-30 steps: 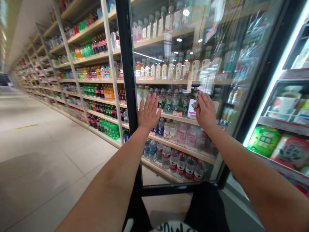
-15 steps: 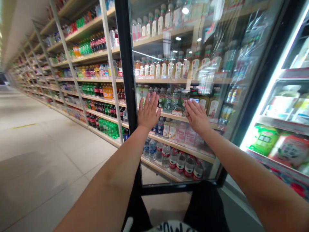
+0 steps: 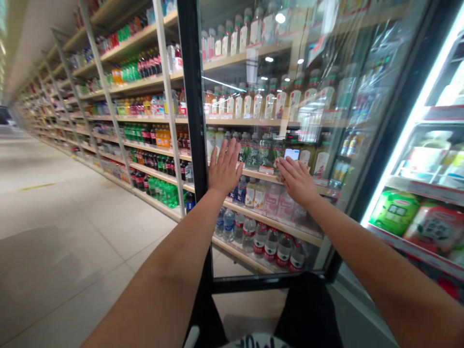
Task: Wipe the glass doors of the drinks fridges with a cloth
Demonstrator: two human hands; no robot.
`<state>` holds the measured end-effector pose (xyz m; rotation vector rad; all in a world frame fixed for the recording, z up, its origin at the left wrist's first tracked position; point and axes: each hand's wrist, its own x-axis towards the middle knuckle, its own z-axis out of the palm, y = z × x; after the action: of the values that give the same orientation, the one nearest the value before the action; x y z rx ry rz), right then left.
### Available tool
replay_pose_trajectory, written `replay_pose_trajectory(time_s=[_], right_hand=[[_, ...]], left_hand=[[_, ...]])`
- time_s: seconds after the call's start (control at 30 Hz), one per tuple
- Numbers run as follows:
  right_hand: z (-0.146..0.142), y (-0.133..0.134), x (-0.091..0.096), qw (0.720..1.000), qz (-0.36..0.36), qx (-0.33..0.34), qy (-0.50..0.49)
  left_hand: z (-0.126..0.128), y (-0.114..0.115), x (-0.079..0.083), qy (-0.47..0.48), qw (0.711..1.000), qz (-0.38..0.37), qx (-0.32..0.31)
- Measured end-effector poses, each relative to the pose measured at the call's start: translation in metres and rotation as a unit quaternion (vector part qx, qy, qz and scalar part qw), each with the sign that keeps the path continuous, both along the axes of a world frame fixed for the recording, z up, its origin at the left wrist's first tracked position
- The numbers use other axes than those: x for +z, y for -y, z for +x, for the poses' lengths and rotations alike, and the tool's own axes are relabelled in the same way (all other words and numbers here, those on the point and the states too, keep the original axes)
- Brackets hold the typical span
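Note:
A glass cooler door [image 3: 261,263] with a black frame stands swung out in front of me, with bottles showing through the pane. My left hand [image 3: 224,169] lies against the glass near the left frame, palm forward and fingers spread. Farther right, my right hand [image 3: 297,180] is on the pane too, fingers stretched out and close together, pointing up and left. Something pale shows by its fingertips; whether that is a reflection or a thing under the hand, I cannot tell. A bright rectangle [image 3: 292,154] shines in the glass just above that hand.
The lit cooler [image 3: 431,188] on the right holds bottles and green and red packs. Long shelves of drinks [image 3: 145,130] run away to the left beside a tiled floor [image 3: 65,232]. Large water bottles [image 3: 271,244] stand on the bottom shelf behind the glass.
My right hand has slid slightly down on the pane, uncovering more of the bright rectangle. My left hand stays nearly in place. The view has shifted a little.

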<state>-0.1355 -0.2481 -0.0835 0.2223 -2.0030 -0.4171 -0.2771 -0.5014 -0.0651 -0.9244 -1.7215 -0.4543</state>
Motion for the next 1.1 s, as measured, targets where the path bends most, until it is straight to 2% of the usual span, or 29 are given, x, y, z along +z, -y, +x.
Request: replay_pose_trajectory(time_s=[0.07, 0.13, 0.2, 0.33, 0.43, 0.6, 0.67, 0.77, 0.83, 0.9, 1.0, 1.03, 1.1], right_hand=[[-0.001, -0.001, 0.005, 0.999, -0.020, -0.005, -0.030], [-0.003, -0.003, 0.011, 0.994, -0.071, -0.014, -0.083], [-0.004, -0.003, 0.009, 0.989, -0.102, -0.020, -0.107], [-0.001, 0.001, -0.007, 0.999, -0.042, -0.011, -0.030], [0.000, 0.000, -0.004, 1.000, -0.011, -0.007, -0.003], [-0.004, -0.002, 0.013, 0.989, -0.104, -0.030, -0.099], [-0.005, 0.001, 0.008, 0.994, -0.077, -0.028, -0.076], [-0.004, 0.007, -0.002, 0.999, 0.044, 0.011, 0.027], [-0.005, 0.008, 0.000, 0.996, 0.076, 0.021, 0.039], [-0.007, 0.008, 0.009, 0.999, 0.027, 0.002, -0.021], [-0.012, 0.010, 0.023, 0.989, -0.078, -0.032, -0.121], [-0.013, 0.012, 0.025, 0.988, -0.085, -0.034, -0.123], [-0.014, 0.016, 0.026, 0.995, -0.051, -0.023, -0.079]], left_hand=[[0.000, 0.000, 0.000, 0.002, 1.000, -0.001, 0.002], [0.000, 0.000, 0.000, 0.003, 1.000, -0.001, 0.002], [-0.001, 0.000, 0.000, 0.003, 1.000, 0.001, -0.001], [-0.001, 0.000, 0.000, 0.006, 1.000, 0.004, -0.007], [-0.001, 0.000, 0.000, 0.003, 1.000, 0.003, -0.002], [-0.001, 0.001, 0.000, 0.004, 1.000, -0.002, 0.000], [-0.001, 0.000, 0.000, 0.002, 1.000, -0.001, 0.001], [-0.002, 0.000, -0.001, -0.012, 1.000, 0.004, 0.004], [-0.003, 0.000, -0.002, -0.017, 1.000, 0.005, 0.003], [-0.003, 0.000, -0.002, -0.017, 1.000, 0.005, 0.002], [-0.002, 0.001, -0.002, -0.015, 1.000, 0.001, 0.009], [-0.001, 0.001, -0.002, -0.016, 1.000, 0.000, 0.012], [-0.001, 0.001, -0.002, -0.016, 1.000, -0.002, 0.016]])
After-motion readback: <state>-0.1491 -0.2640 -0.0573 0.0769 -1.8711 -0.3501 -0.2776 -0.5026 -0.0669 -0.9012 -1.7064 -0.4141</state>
